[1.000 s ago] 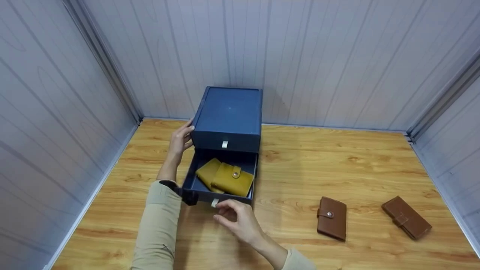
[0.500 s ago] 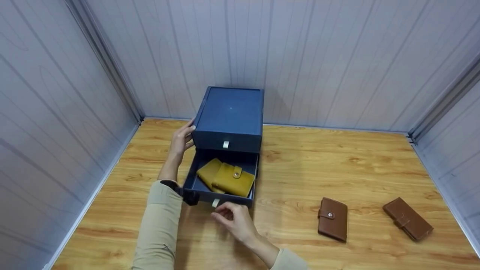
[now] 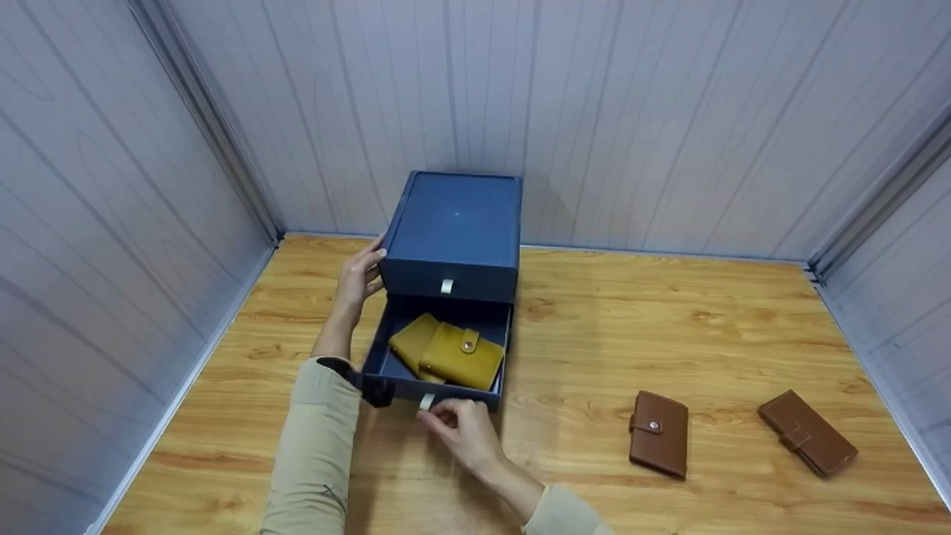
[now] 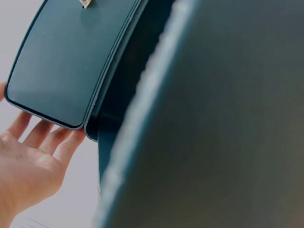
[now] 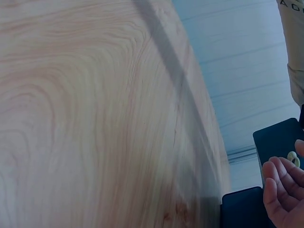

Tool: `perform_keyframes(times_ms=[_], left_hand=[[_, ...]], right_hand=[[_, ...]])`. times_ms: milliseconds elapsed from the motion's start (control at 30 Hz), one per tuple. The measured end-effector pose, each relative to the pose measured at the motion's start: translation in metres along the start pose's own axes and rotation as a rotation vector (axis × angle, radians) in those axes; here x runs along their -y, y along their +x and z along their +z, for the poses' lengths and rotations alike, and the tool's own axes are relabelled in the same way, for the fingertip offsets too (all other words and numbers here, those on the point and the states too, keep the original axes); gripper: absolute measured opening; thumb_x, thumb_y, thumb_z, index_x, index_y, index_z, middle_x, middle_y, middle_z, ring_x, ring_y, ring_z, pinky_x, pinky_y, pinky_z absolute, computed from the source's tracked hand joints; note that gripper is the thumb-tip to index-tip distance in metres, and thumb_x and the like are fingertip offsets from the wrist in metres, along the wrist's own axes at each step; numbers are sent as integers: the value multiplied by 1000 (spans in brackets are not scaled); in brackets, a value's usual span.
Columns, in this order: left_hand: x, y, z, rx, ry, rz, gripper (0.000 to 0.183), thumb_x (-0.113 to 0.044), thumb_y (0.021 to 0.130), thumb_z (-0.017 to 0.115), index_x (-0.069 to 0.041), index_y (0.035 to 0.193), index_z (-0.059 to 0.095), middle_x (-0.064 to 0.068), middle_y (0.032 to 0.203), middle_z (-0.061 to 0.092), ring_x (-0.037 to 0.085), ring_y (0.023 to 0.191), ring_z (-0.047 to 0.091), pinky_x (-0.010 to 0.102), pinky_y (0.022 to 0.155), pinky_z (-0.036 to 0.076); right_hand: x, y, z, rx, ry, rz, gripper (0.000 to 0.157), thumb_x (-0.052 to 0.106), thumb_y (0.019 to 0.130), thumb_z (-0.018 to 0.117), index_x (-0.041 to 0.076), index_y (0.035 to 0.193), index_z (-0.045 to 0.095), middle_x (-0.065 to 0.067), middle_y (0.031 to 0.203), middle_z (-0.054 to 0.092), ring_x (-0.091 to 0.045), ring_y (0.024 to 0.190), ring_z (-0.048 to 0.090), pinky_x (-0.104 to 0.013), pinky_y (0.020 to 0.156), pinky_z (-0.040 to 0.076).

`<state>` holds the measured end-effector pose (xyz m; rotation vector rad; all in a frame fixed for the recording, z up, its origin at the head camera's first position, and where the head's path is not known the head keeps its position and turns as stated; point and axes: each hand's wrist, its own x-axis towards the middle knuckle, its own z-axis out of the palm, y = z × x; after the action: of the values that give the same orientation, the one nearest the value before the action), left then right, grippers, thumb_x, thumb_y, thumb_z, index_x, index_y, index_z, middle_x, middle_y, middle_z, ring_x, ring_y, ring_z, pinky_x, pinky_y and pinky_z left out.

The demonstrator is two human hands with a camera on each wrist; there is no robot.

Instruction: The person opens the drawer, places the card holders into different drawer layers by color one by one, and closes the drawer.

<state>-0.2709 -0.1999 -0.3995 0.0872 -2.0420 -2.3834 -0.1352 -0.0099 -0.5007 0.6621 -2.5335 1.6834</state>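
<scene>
A dark blue two-drawer box [image 3: 455, 223] stands near the back wall, its lower drawer [image 3: 390, 385] pulled out. Inside lie two mustard-yellow wallets [image 3: 464, 360], one overlapping the other; the front one has a snap strap. My left hand [image 3: 356, 276] rests against the box's left side, and the left wrist view shows its fingers [image 4: 50, 137] extended along the edge. At the lower drawer's front, my right hand [image 3: 466, 431] pinches the pale pull tab [image 3: 426, 402] between thumb and fingers. The tab also shows beside the fingertips in the right wrist view.
Two brown wallets lie on the wood-grain table [image 3: 594, 342] to the right: one with a snap strap [image 3: 660, 435], the other angled [image 3: 807, 433]. The closed upper drawer has its own pale tab [image 3: 446, 286]. Pale panels enclose the table at the back and sides.
My right hand has shifted slightly left and its thumb and fingers have drawn together at the pull tab. The left hand, drawer and wallets stay in place.
</scene>
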Motion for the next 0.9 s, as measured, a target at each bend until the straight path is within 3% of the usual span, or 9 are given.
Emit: perform_keyframes(times_ms=[533,900], left_hand=[[0,1,1,-10,6,2,47,-18,90,43,-10,136,36,18,133,40,27,118,42,41,92,36],[0,0,-1,17,11,3,48,-19,91,42,-10,137,34,20,133,38,28,120,39,41,94,33]], right_hand=[[-3,3,3,-50,-29,-59,22,23,84,61,6,72,68,5,61,61,2,50,46,-13,46,38],[-1,12,-2,-74,-35,-113,15,16,83,62,5,74,68,1,67,64,0,55,53,-16,52,43]])
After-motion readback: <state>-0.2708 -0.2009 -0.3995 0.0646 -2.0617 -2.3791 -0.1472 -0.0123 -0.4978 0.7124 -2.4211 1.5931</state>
